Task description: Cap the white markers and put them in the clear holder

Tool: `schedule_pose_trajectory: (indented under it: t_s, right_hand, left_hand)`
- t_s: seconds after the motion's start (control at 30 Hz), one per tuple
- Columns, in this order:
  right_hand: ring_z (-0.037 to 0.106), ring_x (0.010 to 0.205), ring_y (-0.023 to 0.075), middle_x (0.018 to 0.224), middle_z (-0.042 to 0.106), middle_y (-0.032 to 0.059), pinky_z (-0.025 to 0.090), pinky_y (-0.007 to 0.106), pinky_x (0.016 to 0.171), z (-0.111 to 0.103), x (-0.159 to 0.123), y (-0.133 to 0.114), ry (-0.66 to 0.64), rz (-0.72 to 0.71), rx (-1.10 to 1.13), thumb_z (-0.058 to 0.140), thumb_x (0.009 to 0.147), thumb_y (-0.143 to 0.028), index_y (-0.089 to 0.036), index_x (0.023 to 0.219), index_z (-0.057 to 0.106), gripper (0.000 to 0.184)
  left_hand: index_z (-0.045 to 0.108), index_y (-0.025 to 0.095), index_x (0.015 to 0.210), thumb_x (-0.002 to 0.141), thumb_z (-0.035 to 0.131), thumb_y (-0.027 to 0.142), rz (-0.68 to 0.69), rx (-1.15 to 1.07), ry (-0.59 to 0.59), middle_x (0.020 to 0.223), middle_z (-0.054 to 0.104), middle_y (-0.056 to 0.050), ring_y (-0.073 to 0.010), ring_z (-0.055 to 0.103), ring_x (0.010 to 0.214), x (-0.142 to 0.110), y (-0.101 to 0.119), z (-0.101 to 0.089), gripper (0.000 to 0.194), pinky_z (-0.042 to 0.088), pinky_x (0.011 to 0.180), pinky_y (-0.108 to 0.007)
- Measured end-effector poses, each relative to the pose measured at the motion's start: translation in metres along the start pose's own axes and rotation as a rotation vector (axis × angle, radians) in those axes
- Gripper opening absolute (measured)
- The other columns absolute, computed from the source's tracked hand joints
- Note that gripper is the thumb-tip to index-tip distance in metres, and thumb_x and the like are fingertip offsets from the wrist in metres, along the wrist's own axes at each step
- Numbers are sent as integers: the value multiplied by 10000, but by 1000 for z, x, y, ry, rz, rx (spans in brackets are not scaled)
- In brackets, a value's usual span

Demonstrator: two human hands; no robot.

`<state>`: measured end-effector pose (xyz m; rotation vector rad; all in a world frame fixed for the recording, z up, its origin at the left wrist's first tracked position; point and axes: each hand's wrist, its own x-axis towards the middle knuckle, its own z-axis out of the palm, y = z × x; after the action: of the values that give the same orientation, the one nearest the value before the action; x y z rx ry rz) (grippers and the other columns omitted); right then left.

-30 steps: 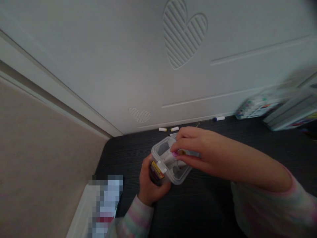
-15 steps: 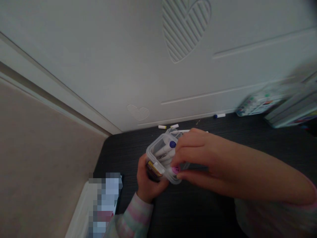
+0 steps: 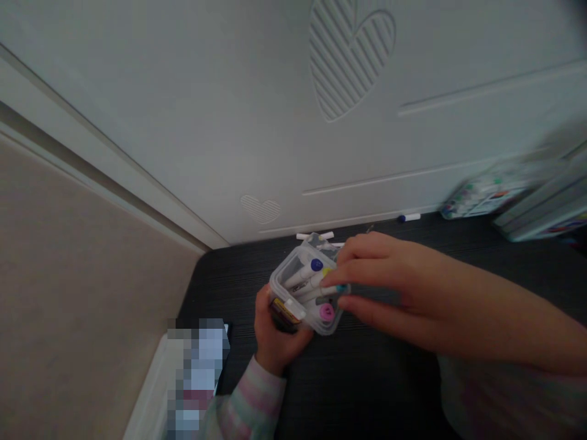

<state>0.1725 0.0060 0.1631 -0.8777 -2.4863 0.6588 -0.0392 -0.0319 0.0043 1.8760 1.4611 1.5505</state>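
A small clear plastic box (image 3: 280, 273) with a yellow-and-dark label is tilted in my left hand (image 3: 275, 342), whose fingers wrap round its left side and near edge. Inside lie several white markers: one has a dark blue cap end (image 3: 317, 264), another yellow, and a pink cap end (image 3: 326, 313) sits nearest me. My right hand (image 3: 380, 275) reaches over the box's right side. Its thumb and fingers close round the teal-ended marker (image 3: 328, 290). The right hand hides part of the box's open lid (image 3: 321, 242).
On the dark tabletop (image 3: 238, 269), white pens (image 3: 326, 236) lie along the white panel behind the box, and a blue-ended marker (image 3: 409, 217) lies farther right. A clear pack of markers (image 3: 481, 194) stands beside a pale container (image 3: 541, 211). A blurred-out device (image 3: 202, 366) is at lower left.
My right hand has moved off the pink-ended marker, up and slightly right to the teal-ended one. The pink end now shows uncovered in the box. My left hand keeps its hold.
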Motion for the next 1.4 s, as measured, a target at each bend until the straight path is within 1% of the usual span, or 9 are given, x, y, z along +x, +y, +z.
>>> schedule_pose_trajectory:
  t_s: [0.07,0.17,0.37,0.5,0.67,0.83,1.0,1.2,1.4]
  right_hand:
    - [517,847,126,943,562,24,394,247,746,0,0,3,81,12,-16,485,850,-227,-216,979,606,177]
    - [526,840,132,942,563,42,403,251,743,0,1,8,165,41,-63,467,861,-233,-193,1011,600,204]
    - [536,858,131,951,565,36,419,249,762,-1,0,10,205,59,-87,475,855,-226,-187,1026,593,211]
    - [538,880,136,962,567,43,425,259,788,0,0,11,230,56,-101,475,856,-234,-180,1027,590,213]
    - [551,860,143,952,575,50,435,270,779,0,1,11,232,55,-112,478,851,-228,-177,1009,596,204]
    - [549,863,141,955,576,48,429,270,788,0,1,12,235,56,-106,473,853,-222,-179,1015,593,205]
    - [550,858,149,950,580,51,431,280,779,-1,3,13,233,55,-111,466,856,-223,-180,1010,597,208]
    - [548,897,148,982,583,49,421,283,825,-1,2,15,233,60,-102,472,857,-222,-183,1024,590,208]
    - [548,898,157,979,584,63,428,303,834,0,1,15,227,60,-104,468,861,-222,-176,1047,592,229]
  left_hand:
    - [355,204,1205,534,737,236,-11,23,41,1101,506,-90,-251,539,1013,0,-1,0,773,449,870,-432]
    - [341,198,1193,529,742,233,-61,51,119,1100,489,-96,-256,524,1032,1,-5,0,776,428,894,-449]
    - [287,213,1161,551,741,247,-305,-58,248,1141,453,-107,-236,500,1060,11,-7,3,761,395,926,-435]
    - [257,216,1120,548,745,239,-389,-29,323,1149,432,-107,-222,484,1066,19,-7,4,753,375,938,-434]
    - [233,225,1050,539,744,206,-421,-21,341,1110,431,-88,-202,494,1032,29,-9,4,724,371,936,-428]
    - [228,227,1025,531,748,195,-442,-9,351,1082,427,-78,-197,505,1010,33,-11,6,718,376,933,-434]
    - [206,230,1057,521,764,199,-440,19,365,1137,405,-99,-212,470,1086,35,-15,10,774,373,947,-428]
    - [191,223,1074,523,767,186,-431,48,382,1157,399,-116,-210,468,1090,43,-20,14,798,367,956,-420]
    - [188,219,1077,522,770,199,-457,83,418,1159,382,-118,-214,474,1073,52,-25,15,804,369,948,-425]
